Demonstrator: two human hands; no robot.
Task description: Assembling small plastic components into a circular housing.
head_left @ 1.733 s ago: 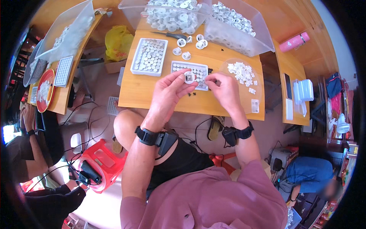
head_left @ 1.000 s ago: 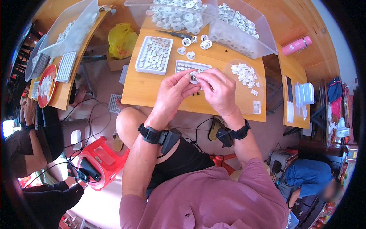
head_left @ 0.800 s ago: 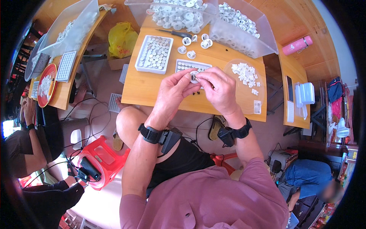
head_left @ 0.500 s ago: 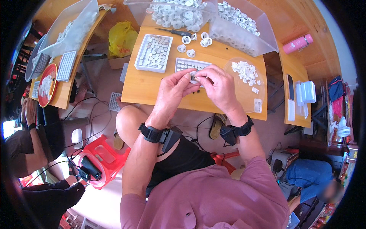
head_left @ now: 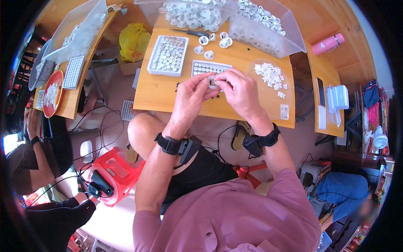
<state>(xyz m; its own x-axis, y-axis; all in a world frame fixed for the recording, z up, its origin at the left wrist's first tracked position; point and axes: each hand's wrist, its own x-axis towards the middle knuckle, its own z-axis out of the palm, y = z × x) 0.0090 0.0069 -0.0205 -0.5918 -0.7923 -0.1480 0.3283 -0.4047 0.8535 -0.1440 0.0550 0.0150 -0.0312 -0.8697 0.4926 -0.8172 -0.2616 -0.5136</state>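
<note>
Housing [head_left: 212, 82], round white plastic | above wooden table [head_left: 157, 95] | left hand [head_left: 191, 95] pinches rim; right hand [head_left: 242, 90] closed against it, grip contents unclear | likely light, stiff, slick: hold by edge

Shirt [head_left: 243, 210]: plain mauve, short-sleeved, one small dark button-like dot in front.
Shorts [head_left: 197, 180]: black.
Left wristband [head_left: 169, 144]: black strap, angular black box [head_left: 190, 150] attached.
Right wristband [head_left: 270, 137]: matching black, boxed likewise.
</note>
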